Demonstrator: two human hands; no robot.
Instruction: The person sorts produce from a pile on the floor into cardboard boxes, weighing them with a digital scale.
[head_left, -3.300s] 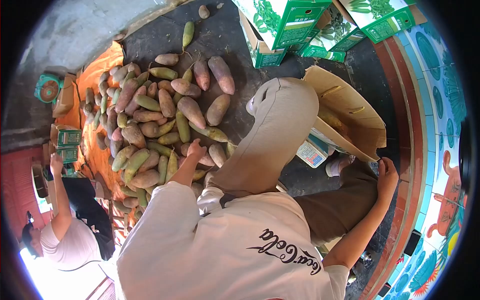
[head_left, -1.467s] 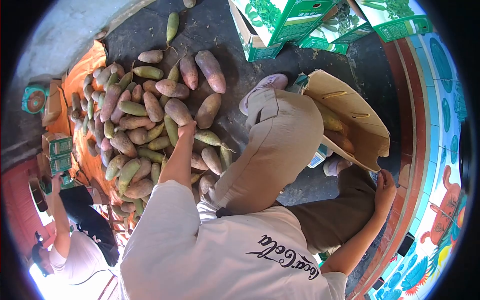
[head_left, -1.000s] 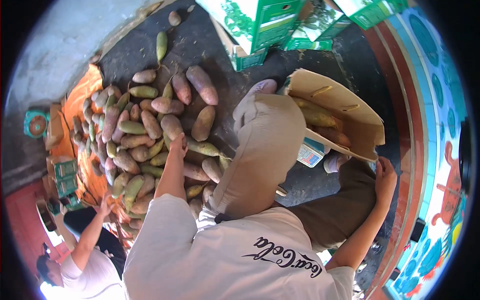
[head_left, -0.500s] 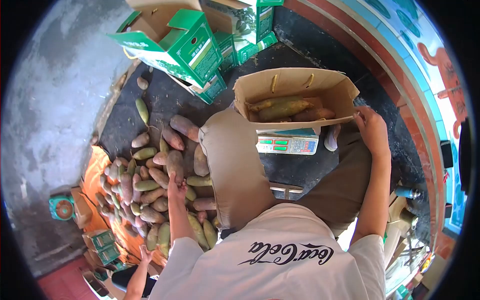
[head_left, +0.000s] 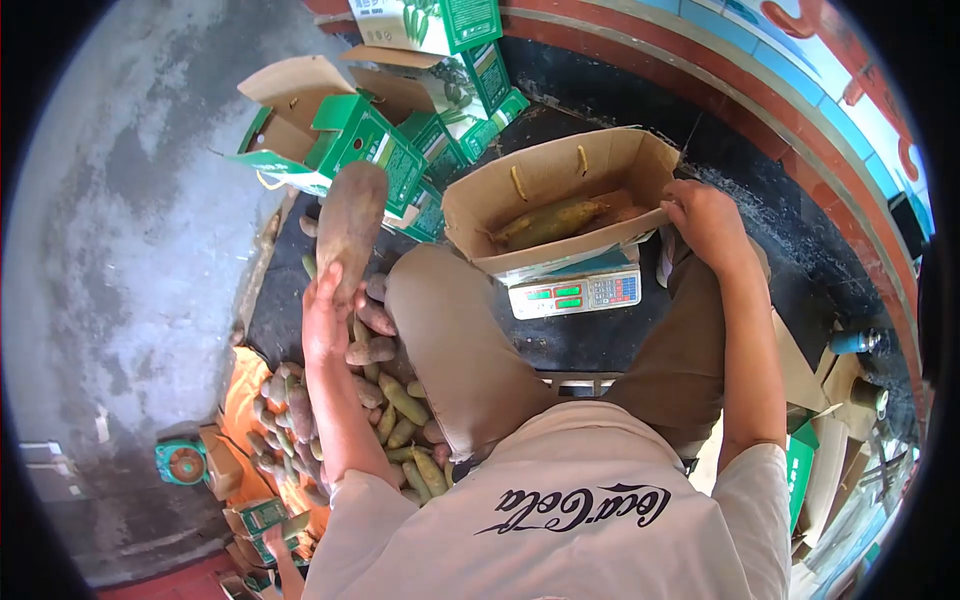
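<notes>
My left hand (head_left: 328,310) is closed round the lower end of a large, long, brownish radish (head_left: 352,212), held raised above the floor on the left. My right hand (head_left: 706,222) grips the right rim of an open cardboard box (head_left: 548,168) with yellow rope handles. Inside the box lie a greenish radish (head_left: 548,224) and a reddish one (head_left: 622,207), partly shaded. The box rests on a digital scale (head_left: 575,296) with lit green displays, between my knees. Beside my left leg lies a pile of green and reddish-brown radishes (head_left: 400,402).
Green-and-white cartons (head_left: 375,150) stand at the upper left, some with open flaps. An orange sheet (head_left: 243,385) lies under the pile's left side. Another person's hand (head_left: 275,542) is by small green boxes at the lower left. A teal round device (head_left: 183,463) sits nearby.
My left hand has lifted the large radish from the pile, up and forward. My right hand stays on the box rim. The view has turned, and the other person's hand has shifted.
</notes>
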